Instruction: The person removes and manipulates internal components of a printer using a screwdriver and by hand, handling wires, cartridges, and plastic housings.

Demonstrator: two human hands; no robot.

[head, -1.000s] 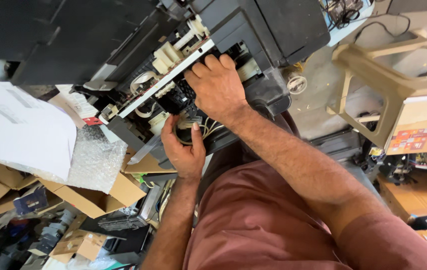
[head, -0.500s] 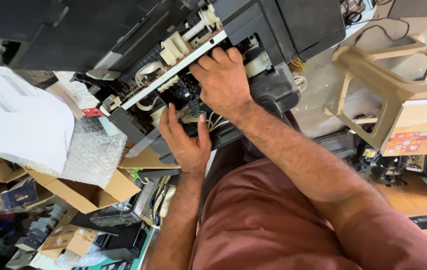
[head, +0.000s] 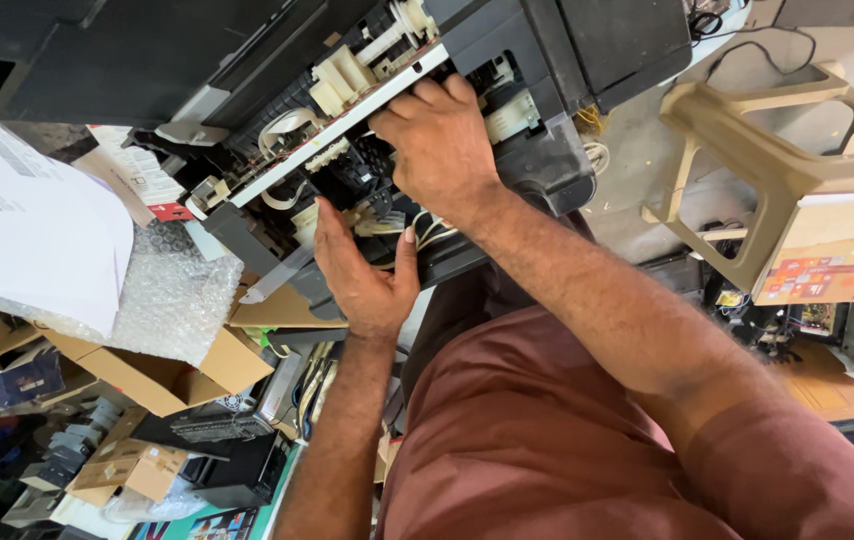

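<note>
Printer (head: 547, 60): both hands reach inside.

The floor (head: 637, 190) is pale grey concrete and shows bare only beside the beige plastic stool (head: 797, 170), which stands on it with a flat, brightly printed box (head: 822, 260) leaning against its legs. Black cables (head: 747, 50) trail across the concrete above the stool. Below the stool, small electronic parts and circuit boards (head: 797, 320) lie crowded together.

On the other side the floor is buried. Brown cardboard boxes (head: 157, 375) lie in a heap, a sheet of bubble wrap (head: 172, 300) draped over them and white printed paper (head: 27, 240) on top of that. Lower down sit a black device (head: 232, 465) and a small cardboard box (head: 137, 470), close together.
</note>
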